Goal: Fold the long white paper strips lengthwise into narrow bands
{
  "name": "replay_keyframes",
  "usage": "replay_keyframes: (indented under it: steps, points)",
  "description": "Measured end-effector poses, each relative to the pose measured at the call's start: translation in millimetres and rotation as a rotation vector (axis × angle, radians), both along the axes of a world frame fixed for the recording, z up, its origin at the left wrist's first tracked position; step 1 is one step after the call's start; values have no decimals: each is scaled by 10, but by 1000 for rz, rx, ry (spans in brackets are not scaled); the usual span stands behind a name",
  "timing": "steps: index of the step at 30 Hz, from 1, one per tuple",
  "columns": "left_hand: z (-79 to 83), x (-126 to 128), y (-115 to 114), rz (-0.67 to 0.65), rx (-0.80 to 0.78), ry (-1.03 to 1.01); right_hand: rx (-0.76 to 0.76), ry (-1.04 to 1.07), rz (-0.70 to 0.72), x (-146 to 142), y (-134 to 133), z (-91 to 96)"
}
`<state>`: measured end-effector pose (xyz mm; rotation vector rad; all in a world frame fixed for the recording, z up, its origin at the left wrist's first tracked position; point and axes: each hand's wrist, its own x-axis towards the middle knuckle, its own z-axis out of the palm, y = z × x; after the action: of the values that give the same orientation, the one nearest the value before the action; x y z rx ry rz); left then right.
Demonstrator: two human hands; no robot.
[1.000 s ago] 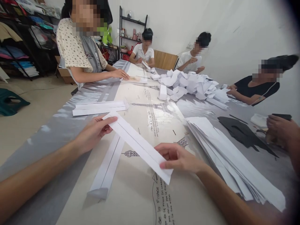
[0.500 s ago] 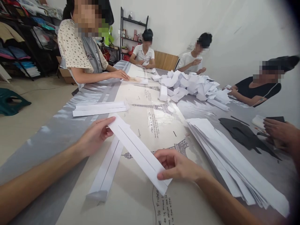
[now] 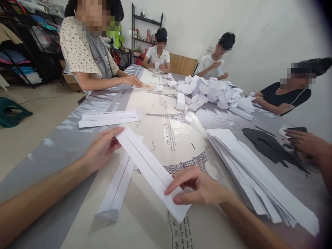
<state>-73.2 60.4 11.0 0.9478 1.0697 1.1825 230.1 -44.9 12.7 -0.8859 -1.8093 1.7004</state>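
Observation:
I hold a long white paper strip (image 3: pixel 145 164) slantwise just above the table. My left hand (image 3: pixel 102 148) pinches its far end between thumb and fingers. My right hand (image 3: pixel 198 188) is closed on its near end, thumb on top and forefinger stretched along the fold. A printed line runs along the strip. Under it lies a folded white strip (image 3: pixel 116 188) on the table. A thick fanned stack of white strips (image 3: pixel 254 176) lies just right of my right hand.
The table cloth (image 3: pixel 171 131) shows Eiffel Tower prints. Two folded strips (image 3: pixel 109 118) lie at the left edge. A heap of folded white paper pieces (image 3: pixel 210 93) sits at the far middle. Several people sit around; another person's hand (image 3: pixel 303 141) rests near black paper (image 3: pixel 267 145).
My right hand has shifted along the strip's near end, its forefinger now stretched over the fold. The strip sits slightly lower. The hand at the right edge moved a little.

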Motion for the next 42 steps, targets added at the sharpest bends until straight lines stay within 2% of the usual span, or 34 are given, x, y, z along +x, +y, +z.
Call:
replay_keyframes:
  steps: [4, 9, 17, 22, 28, 33, 39, 42]
  points:
    - [50, 25, -24, 3, -63, -65, -10, 9, 0, 5, 6, -29]
    - [47, 18, -21, -18, -52, -103, 20, 44, 25, -17, 4, -32]
    - [-18, -55, 9, -75, 57, 89, 6, 11, 47, -9, -10, -2]
    - [-2, -85, 7, -75, 144, 227, 26, -12, 85, 8, -12, 8]
    - [65, -42, -32, -92, 91, 206, -7, -36, 113, 13, -12, 17]
    - [24, -45, -27, -143, 101, 158, -2, -34, 125, 25, -13, -4]
    - [-51, -108, 83, -31, 127, 231, 31, -37, 154, 53, -7, -31]
    - [-65, -144, 96, -30, 254, 371, 41, -17, 106, 64, -2, -20]
